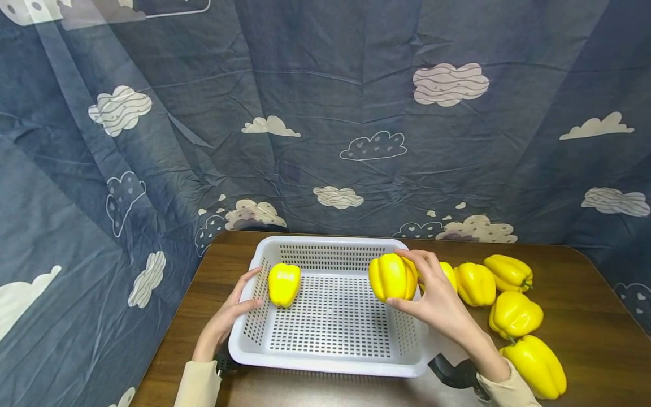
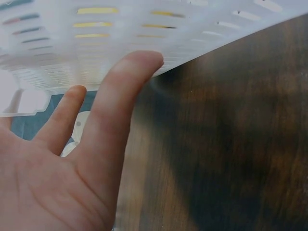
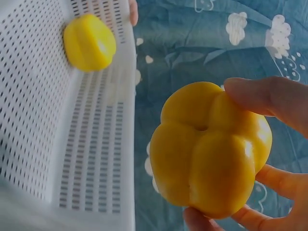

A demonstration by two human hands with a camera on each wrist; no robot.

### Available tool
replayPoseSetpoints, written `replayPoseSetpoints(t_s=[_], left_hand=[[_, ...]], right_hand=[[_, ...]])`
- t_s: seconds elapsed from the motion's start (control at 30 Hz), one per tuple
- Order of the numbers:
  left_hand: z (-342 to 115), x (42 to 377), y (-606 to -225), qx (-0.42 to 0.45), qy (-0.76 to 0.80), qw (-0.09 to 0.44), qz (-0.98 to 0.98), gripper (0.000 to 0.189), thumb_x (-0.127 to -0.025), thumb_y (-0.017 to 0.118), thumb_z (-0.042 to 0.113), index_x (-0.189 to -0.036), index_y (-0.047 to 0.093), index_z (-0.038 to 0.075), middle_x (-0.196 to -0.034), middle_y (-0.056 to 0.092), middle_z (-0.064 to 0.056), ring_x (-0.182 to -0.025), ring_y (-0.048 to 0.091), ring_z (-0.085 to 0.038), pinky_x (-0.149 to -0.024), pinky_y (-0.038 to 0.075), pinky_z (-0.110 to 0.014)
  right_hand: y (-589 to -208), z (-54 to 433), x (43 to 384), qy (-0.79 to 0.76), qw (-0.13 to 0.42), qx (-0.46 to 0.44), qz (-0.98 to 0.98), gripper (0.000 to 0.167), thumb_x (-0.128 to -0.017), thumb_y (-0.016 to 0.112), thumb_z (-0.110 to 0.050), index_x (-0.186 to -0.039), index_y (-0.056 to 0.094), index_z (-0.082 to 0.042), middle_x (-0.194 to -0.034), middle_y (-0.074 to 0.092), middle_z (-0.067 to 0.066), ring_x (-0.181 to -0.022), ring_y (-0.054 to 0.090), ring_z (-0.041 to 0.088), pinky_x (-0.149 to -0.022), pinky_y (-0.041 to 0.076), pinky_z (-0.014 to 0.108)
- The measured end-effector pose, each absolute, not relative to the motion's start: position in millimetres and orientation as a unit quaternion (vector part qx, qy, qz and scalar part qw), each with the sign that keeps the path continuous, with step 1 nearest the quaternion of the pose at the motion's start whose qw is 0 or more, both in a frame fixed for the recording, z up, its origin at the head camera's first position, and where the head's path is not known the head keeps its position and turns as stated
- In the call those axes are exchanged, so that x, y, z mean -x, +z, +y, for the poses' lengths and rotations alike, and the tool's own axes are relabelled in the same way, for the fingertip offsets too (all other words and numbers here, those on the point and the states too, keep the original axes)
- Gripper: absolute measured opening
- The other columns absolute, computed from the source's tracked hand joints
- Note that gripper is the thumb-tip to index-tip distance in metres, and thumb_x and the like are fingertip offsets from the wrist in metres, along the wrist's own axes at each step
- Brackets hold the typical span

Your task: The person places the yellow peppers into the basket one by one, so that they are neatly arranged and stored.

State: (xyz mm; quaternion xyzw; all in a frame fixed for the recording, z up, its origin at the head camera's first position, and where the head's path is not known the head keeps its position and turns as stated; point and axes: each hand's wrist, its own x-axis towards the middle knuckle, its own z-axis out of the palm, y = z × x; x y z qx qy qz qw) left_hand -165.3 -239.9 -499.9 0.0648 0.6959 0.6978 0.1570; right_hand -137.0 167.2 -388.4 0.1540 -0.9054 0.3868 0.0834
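Observation:
My right hand [image 1: 442,302] grips a yellow bell pepper [image 1: 390,277] above the right side of a white perforated plastic basket [image 1: 325,366]. In the right wrist view the thumb is on one side of the held bell pepper [image 3: 207,149] and fingertips are on the other. Another yellow bell pepper [image 1: 284,285] lies inside the basket near its left wall. At the basket's left side is my left hand [image 1: 226,316]. The left wrist view shows this hand's thumb [image 2: 115,106] stretched out against the outside of the perforated wall, with nothing gripped.
Several more yellow bell peppers [image 1: 516,315] lie on the brown wooden table [image 1: 585,316] to the right of the basket. One is partly hidden behind my right hand. A dark blue curtain [image 1: 305,169] with cloud prints hangs behind and left of the table.

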Motion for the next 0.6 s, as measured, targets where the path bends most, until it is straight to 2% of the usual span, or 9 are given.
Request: replayPoseSetpoints(t_s=[0.17,0.6], left_hand=[[-240,165,-499,-0.067,0.698,0.159,0.695,0.072,-0.091,0.054,0.009,-0.150,0.017,0.026,-0.152,0.013,-0.020,-0.115,0.045,-0.045,-0.080,0.049,-0.054],[-241,166,-501,-0.074,0.700,0.163,0.691,0.071,-0.092,0.054,0.010,-0.150,0.016,0.025,-0.151,0.013,-0.021,-0.114,0.045,-0.046,-0.080,0.049,-0.055]], right_hand=[[-391,149,144,0.407,0.069,-0.159,-0.897,0.081,-0.066,0.086,-0.016,-0.137,0.047,-0.016,-0.127,0.040,0.014,-0.109,0.048,0.032,-0.086,0.046,0.054],[-390,118,153,0.431,0.080,-0.199,-0.877,0.084,-0.062,0.088,-0.017,-0.136,0.048,-0.016,-0.126,0.042,0.009,-0.108,0.049,0.025,-0.086,0.048,0.044]])
